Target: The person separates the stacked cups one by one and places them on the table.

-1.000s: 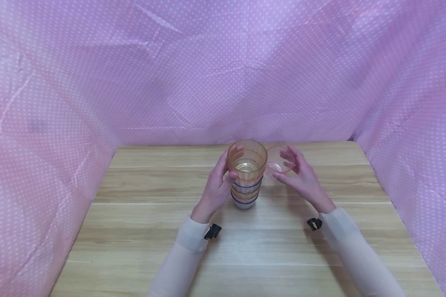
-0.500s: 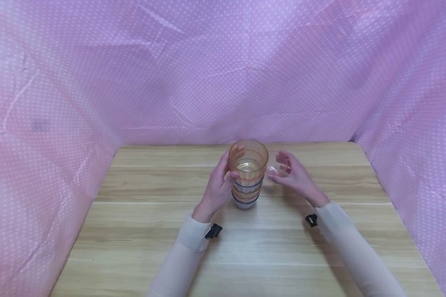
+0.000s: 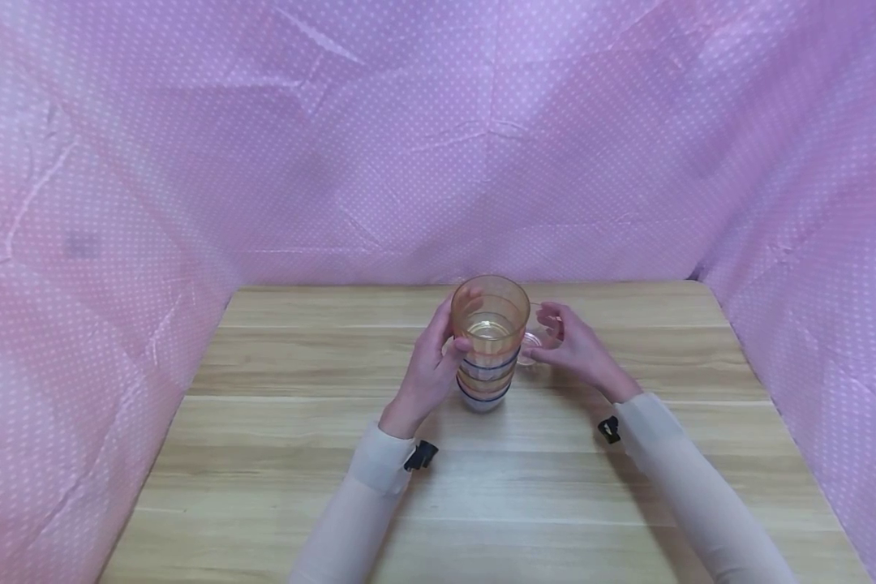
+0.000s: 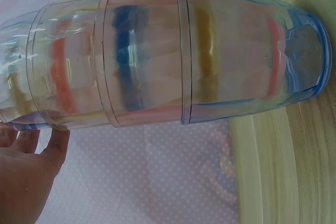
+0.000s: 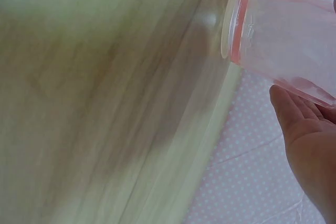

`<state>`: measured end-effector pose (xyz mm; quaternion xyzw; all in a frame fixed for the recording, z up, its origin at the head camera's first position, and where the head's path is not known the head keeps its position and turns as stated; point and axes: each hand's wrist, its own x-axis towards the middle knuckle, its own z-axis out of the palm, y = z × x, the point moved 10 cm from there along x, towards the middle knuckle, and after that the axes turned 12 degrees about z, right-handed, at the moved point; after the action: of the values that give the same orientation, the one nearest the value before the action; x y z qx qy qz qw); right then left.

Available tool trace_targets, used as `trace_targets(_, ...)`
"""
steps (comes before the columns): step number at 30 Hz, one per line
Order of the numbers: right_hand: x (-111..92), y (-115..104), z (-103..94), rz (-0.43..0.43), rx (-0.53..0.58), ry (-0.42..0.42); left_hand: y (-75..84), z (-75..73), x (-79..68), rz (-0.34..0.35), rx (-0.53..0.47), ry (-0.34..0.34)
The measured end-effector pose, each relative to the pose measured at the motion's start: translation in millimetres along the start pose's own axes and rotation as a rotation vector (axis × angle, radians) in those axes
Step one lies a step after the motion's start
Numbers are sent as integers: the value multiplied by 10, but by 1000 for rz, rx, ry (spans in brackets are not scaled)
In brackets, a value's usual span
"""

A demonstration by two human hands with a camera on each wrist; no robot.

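Observation:
A tall upright stack of nested clear plastic cups (image 3: 485, 373) stands on the table, an amber cup (image 3: 491, 304) on top. My left hand (image 3: 423, 369) grips it near the top from the left, thumb in front and fingers behind. The left wrist view shows the stack's coloured bands, with a blue cup (image 4: 310, 56) lowest against the wood. Right beside the stack, my right hand (image 3: 577, 349) holds a clear pink-tinted cup (image 5: 289, 40) between thumb and fingers. Its base is close over the tabletop in the right wrist view; in the head view the stack partly hides it.
The wood-grain table (image 3: 277, 470) ends a short way behind the cups. Pink dotted cloth (image 3: 380, 162) hangs along its back and both sides. Each wrist carries a small black camera mount (image 3: 420, 456).
My right hand has carried the pink cup left and slightly nearer to me, up against the side of the stack in the view. The left hand keeps its grip almost unmoved.

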<state>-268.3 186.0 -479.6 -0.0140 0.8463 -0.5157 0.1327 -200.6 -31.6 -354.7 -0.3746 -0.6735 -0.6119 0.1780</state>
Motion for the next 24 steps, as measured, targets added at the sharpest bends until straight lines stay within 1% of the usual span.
trace_targets(8,30,39,16,-9,9,-14,-11,10,8,5,-5,0)
trace_targets(12,30,69,15,-3,-47,-7,-17,11,5,6,-9,5)
trace_targets(15,11,94,-3,6,-115,14,-20,10,-1,5,-12,8)
trace_targets(18,-30,101,-23,4,-147,32,-24,10,-7,1,-15,9)
trace_targets(21,-87,102,-61,2,-141,62,-28,10,-12,-4,-16,10)
trace_targets(24,-168,71,-122,-17,-110,105,-28,6,-13,-4,-18,15)
